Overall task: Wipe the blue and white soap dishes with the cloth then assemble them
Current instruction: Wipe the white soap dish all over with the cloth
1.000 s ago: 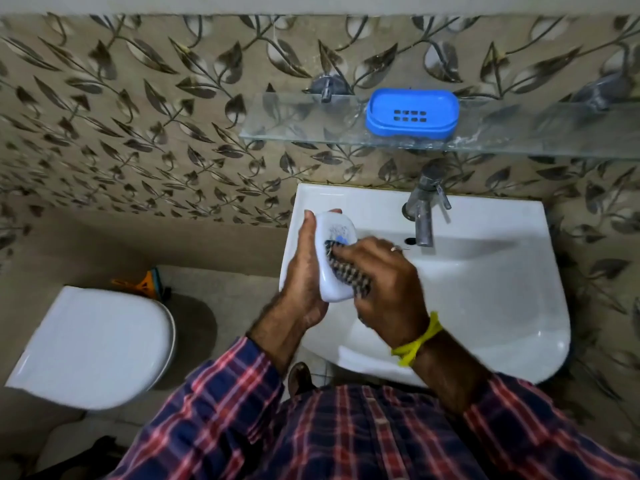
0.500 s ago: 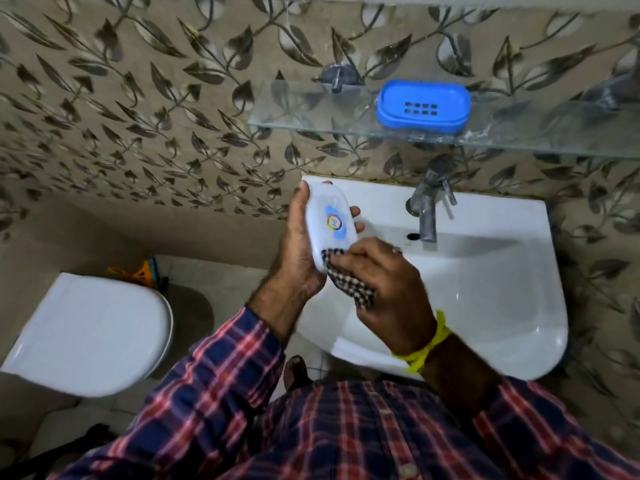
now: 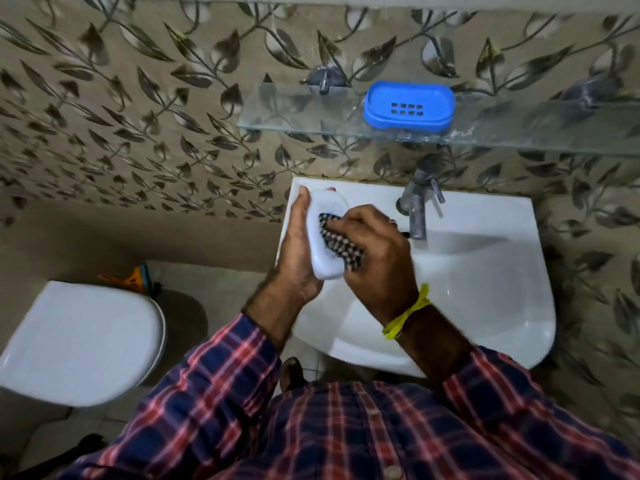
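Note:
My left hand (image 3: 296,251) grips the white soap dish (image 3: 325,261) by its left side, holding it upright over the left part of the white sink (image 3: 485,289). Pressed against the dish's face is a dark checked cloth (image 3: 341,245), bunched in my right hand (image 3: 377,258). The cloth and my fingers cover most of the dish's middle. The blue soap dish (image 3: 408,105), with a grid of drain slots, lies on the glass shelf (image 3: 294,110) above the sink, away from both hands.
A metal tap (image 3: 417,206) stands at the sink's back, just right of my right hand. A closed white toilet (image 3: 79,341) sits lower left, with an orange and teal object (image 3: 133,277) on the floor behind it. Leaf-patterned tiles cover the wall.
My right hand has slid the cloth up the white dish, from its lower end to its middle, hiding the coloured label. The view has shifted slightly.

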Available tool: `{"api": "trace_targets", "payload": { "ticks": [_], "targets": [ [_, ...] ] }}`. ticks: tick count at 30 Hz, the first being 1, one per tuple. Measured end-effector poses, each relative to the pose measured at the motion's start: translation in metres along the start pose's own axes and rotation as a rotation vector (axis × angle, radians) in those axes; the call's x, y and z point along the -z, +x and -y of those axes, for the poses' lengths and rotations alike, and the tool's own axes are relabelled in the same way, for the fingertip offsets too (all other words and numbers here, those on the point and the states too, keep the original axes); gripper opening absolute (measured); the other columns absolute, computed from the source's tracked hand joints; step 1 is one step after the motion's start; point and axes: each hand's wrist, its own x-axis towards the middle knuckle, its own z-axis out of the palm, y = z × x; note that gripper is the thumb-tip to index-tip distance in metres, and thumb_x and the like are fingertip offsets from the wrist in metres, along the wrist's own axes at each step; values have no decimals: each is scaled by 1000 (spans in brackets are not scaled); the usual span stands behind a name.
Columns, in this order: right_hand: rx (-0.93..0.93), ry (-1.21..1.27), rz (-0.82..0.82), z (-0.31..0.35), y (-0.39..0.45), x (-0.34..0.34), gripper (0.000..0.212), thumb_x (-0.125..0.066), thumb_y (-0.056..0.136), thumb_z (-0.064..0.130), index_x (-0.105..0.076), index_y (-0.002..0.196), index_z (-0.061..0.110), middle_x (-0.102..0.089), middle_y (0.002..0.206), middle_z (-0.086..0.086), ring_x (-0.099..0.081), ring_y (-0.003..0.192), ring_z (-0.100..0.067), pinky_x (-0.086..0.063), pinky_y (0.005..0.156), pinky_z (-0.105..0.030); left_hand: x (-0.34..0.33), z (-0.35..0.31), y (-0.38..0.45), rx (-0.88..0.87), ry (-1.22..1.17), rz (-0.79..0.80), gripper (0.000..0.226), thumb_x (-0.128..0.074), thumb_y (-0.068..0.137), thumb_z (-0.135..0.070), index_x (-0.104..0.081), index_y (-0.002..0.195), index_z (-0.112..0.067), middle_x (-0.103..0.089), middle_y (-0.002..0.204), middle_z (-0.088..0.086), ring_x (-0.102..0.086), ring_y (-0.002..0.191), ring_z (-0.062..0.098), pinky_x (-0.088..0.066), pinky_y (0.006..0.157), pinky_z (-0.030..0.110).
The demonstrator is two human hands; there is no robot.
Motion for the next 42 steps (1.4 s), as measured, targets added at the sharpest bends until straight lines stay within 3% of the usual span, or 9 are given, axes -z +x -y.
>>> {"api": "trace_targets", "payload": {
  "ticks": [7, 11, 15, 19, 23, 27, 32, 37, 42],
  "targets": [
    [-135, 2, -89, -9, 8, 5, 39, -59, 69, -9, -74, 102, 5, -65, 93, -11, -64, 87, -24, -54, 78, -35, 18, 10, -1, -50, 150, -15, 34, -74, 82, -34, -71, 113, -21, -70, 109, 9, -67, 101, 22, -53, 89, 35],
    [-17, 5, -60, -8, -7, 10, 36, -59, 69, -12, -74, 99, 2, -66, 94, -14, -64, 87, -26, -54, 80, -33, 28, 2, -9, -175, 372, -25, 61, -64, 72, -9, -61, 132, -20, -66, 120, 19, -64, 106, 30, -53, 90, 39],
    [-173, 66, -51, -13, 19, 14, 45, -64, 62, -17, -75, 102, 1, -71, 100, -14, -67, 94, -27, -53, 89, -34, 25, 7, -13, -171, 685, -121, 47, -67, 56, -8, -72, 103, -7, -73, 97, 16, -69, 89, 31, -58, 75, 38],
    [153, 3, 135, 0, 12, 14, 32, -67, 77, -2, -74, 107, 4, -72, 112, -13, -67, 105, -26, -49, 95, -38, 26, 11, -12, -227, 700, -211, 23, -59, 60, 3, -68, 73, -15, -65, 68, -4, -64, 67, 11, -50, 56, 21],
    [-16, 14, 158, -8, 32, 24, 41, -71, 65, -8, -75, 104, 7, -75, 105, -10, -68, 101, -28, -50, 91, -45, 22, 9, -13, -261, 823, -208, 34, -66, 59, -9, -70, 91, 0, -70, 80, 8, -67, 77, 23, -52, 70, 37],
    [311, -62, 266, 1, 29, 17, 26, -70, 74, 0, -75, 98, 9, -73, 107, -8, -66, 95, -24, -46, 87, -34, 19, 6, -14, -222, 786, -217, 32, -62, 57, -9, -63, 89, -7, -70, 75, -2, -68, 69, 8, -53, 61, 23],
    [-151, 204, 11, -20, 29, 23, 39, -57, 70, 16, -76, 104, 10, -75, 102, -5, -69, 94, -13, -55, 88, -35, 14, 6, -14, -247, 636, -184, 35, -65, 73, -9, -68, 106, 4, -73, 96, 20, -69, 88, 36, -56, 76, 40],
    [-198, 221, -120, -18, -4, 5, 46, -67, 68, -17, -74, 108, 6, -74, 104, -7, -70, 98, -17, -58, 87, -39, 9, 10, -14, -78, 395, -144, 83, -60, 85, -56, -48, 138, 7, -53, 140, 29, -53, 130, 39, -37, 114, 48],
    [-159, 147, -123, -15, -8, 6, 56, -58, 62, -25, -74, 107, 4, -73, 110, -11, -68, 105, -22, -53, 94, -38, 2, 7, -7, 8, 284, -186, 76, -47, 91, -60, -50, 137, 0, -52, 141, 28, -59, 115, 31, -41, 109, 46]
  ]
}}
